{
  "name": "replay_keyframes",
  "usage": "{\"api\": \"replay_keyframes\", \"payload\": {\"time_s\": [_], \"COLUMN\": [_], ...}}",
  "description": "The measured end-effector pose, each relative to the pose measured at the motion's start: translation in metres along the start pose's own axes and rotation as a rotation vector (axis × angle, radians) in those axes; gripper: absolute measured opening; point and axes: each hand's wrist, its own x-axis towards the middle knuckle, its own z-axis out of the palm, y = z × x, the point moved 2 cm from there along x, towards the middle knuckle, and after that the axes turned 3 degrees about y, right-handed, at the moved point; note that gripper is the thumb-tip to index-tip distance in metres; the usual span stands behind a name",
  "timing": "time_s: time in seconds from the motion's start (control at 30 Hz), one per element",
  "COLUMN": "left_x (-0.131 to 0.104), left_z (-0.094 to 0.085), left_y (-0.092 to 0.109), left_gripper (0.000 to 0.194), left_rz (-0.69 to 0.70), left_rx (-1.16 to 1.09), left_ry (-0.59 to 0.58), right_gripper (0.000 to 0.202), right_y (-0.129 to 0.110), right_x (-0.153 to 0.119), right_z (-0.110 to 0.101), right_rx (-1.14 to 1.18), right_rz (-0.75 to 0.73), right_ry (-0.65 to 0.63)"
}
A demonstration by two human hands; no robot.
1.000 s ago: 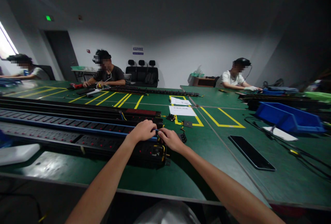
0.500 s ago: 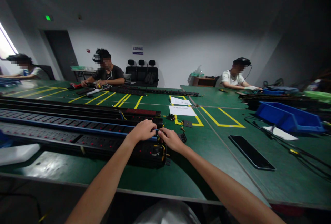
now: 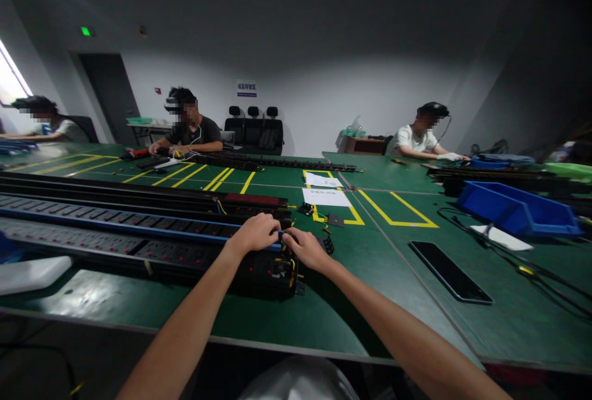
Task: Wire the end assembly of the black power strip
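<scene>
A long power strip with a blue edge [image 3: 152, 225] lies across the table, its sockets marked with small red parts. My left hand [image 3: 256, 232] is closed over its right end, fingers curled down on it. Touching the same end, my right hand [image 3: 306, 250] has thumb and fingers pinched together; what lies between them is hidden. In front lies a second, black power strip [image 3: 176, 254], with yellow wires [image 3: 293, 272] at its open end. A small black end piece [image 3: 327, 244] sits just right of my right hand.
More black strips [image 3: 139, 203] lie behind. Small black parts with wires [image 3: 335, 220] and paper sheets [image 3: 326, 197] are beyond my hands. A phone [image 3: 449, 272], a blue bin [image 3: 518, 209] and black cables [image 3: 531, 277] are to the right. Co-workers sit across the tables.
My hands stay in nearly the same place at the strip's end. Across the table, a co-worker's hands have shifted slightly.
</scene>
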Motion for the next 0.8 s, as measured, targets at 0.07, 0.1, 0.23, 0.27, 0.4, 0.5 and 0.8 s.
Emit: {"api": "replay_keyframes", "payload": {"time_s": [0.07, 0.1, 0.23, 0.27, 0.4, 0.5, 0.8], "left_x": [0.0, -0.0001, -0.0007, -0.0008, -0.0005, -0.0002, -0.0006], "left_z": [-0.0001, -0.0002, -0.0006, -0.0007, -0.001, -0.0009, 0.0007], "left_y": [0.0001, 0.0003, 0.001, 0.0011, 0.0009, 0.0005, 0.0001], "left_gripper": [0.024, 0.024, 0.024, 0.025, 0.025, 0.024, 0.025], "left_rz": [-0.005, -0.005, -0.001, -0.002, -0.004, -0.006, 0.002], "left_rx": [0.001, 0.001, -0.004, -0.007, -0.016, -0.018, 0.006], "left_ry": [-0.005, -0.005, -0.001, -0.001, -0.003, -0.003, -0.008], "right_gripper": [0.032, 0.032, 0.031, 0.031, 0.03, 0.03, 0.03], "right_y": [-0.0001, 0.0, 0.0001, 0.0001, 0.0, 0.0001, -0.0019], "right_x": [0.0001, 0.0002, 0.0004, 0.0004, 0.0002, 0.0001, -0.0002], "right_z": [0.0003, 0.0004, 0.0009, 0.0009, 0.0006, 0.0004, -0.0013], "right_rx": [0.0, 0.0, 0.001, 0.001, -0.002, -0.007, -0.014], "right_rz": [-0.006, -0.006, 0.003, 0.003, 0.002, 0.002, 0.009], "right_ry": [0.002, 0.004, 0.005, 0.004, 0.003, 0.006, 0.002]}}
